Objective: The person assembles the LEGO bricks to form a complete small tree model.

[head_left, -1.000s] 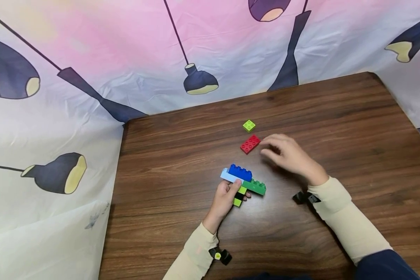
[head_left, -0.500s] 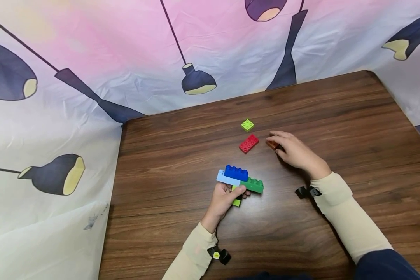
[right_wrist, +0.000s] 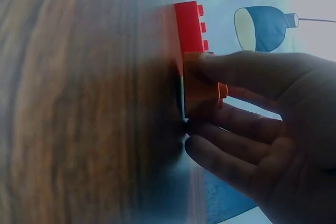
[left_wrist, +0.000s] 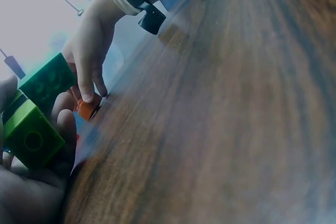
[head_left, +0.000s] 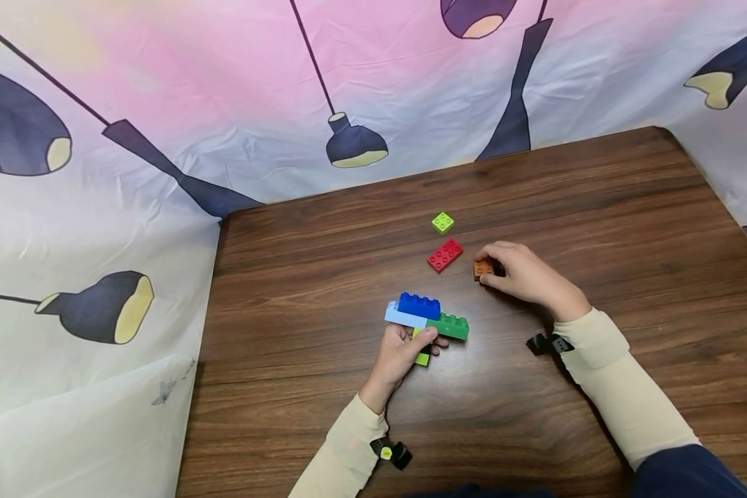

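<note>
1. The person's left grip is clasped around the lower stem of a small toy-brick build, thumb across the near face, fingertips showing past the far side.
2. That stem is made of lime and black pieces, partly covered by the hand. At its top, a light blue brick and a green brick lie end to end, with a dark blue brick across where they meet, studs up.
3. The right grip pinches an orange-brown brick between thumb and fingers, low over the wood-grain counter; I cannot tell whether the brick touches the surface.
4. Just to the left of that brick, a red brick lies flat, studs up. Beyond the red one, near it but apart, lies a square lime brick with four studs.
5. Both forearms wear cream sleeves. Behind the counter hangs pale pink and blue cloth printed with dark lamps.
</note>
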### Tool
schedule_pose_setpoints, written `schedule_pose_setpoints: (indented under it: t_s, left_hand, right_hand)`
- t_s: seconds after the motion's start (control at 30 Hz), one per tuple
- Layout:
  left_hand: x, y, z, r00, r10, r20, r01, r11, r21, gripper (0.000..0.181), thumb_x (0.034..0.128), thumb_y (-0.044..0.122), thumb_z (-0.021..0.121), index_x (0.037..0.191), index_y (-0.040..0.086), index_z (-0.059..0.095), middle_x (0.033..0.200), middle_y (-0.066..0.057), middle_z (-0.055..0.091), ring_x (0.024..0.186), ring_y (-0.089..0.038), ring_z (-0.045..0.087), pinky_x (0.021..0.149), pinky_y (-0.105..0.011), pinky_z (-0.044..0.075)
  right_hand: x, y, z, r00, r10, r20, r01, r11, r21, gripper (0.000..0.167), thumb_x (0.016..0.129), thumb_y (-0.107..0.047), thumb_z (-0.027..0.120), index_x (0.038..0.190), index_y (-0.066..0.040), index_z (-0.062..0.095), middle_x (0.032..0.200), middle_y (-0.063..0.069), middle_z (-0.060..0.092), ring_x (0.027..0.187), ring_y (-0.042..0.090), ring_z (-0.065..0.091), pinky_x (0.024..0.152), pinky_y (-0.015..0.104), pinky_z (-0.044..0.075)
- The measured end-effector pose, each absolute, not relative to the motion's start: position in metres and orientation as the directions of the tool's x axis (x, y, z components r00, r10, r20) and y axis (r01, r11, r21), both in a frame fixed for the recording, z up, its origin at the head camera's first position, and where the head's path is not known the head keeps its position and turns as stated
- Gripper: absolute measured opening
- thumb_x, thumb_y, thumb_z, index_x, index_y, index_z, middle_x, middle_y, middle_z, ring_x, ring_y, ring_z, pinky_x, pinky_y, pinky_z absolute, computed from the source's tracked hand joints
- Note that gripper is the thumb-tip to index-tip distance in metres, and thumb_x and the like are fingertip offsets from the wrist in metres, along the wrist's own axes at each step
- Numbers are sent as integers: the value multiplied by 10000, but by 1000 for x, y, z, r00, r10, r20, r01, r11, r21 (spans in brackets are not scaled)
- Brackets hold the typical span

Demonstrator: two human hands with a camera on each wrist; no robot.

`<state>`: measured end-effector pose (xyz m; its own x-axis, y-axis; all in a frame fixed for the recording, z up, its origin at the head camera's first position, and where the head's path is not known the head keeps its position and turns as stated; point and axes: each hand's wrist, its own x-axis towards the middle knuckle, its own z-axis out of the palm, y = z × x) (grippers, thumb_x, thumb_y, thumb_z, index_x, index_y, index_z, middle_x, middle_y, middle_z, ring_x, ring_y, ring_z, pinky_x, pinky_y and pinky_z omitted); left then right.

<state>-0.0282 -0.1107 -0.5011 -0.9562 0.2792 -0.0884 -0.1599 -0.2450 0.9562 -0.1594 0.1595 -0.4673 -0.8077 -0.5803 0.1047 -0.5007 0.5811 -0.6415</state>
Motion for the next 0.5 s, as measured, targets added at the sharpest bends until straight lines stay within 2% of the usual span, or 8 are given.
schedule_pose_setpoints:
  t_s: [0.13, 0.3, 0.5]
  left_hand:
    - [-28, -111, -502, -956, 280, -82, -155, -247, 957, 275, 1019, 156, 713, 1226, -5, 630, 957, -513, 621, 739, -116, 729, 677, -255, 609]
    - [-28, -111, -500, -958, 267, -103, -167, -228, 959, 245, 1002, 151, 743, 1183, 14, 650, 920, -388, 707, 730, -119, 729, 676, -259, 612]
    - [-29, -110, -499, -959, 259, -116, -173, -208, 963, 189, 1020, 99, 701, 1174, -2, 660, 925, -392, 703, 730, -115, 722, 674, -249, 606]
  right_hand:
    - [-157, 158, -465, -800, -593, 90, -491, 562, -666, 270, 920, -30, 792, 1171, 7, 701, 1116, 157, 713, 985, 282, 660, 843, 480, 555]
    - [-153, 154, -461, -784, -621, 9, -419, 517, -747, 267, 974, -74, 755, 1229, -17, 700, 1038, 52, 729, 900, 159, 659, 764, 349, 567]
    - [-145, 145, -450, -694, -720, -3, -358, 349, -866, 253, 1020, -86, 703, 1251, 16, 689, 1058, 29, 744, 914, 146, 698, 784, 292, 598]
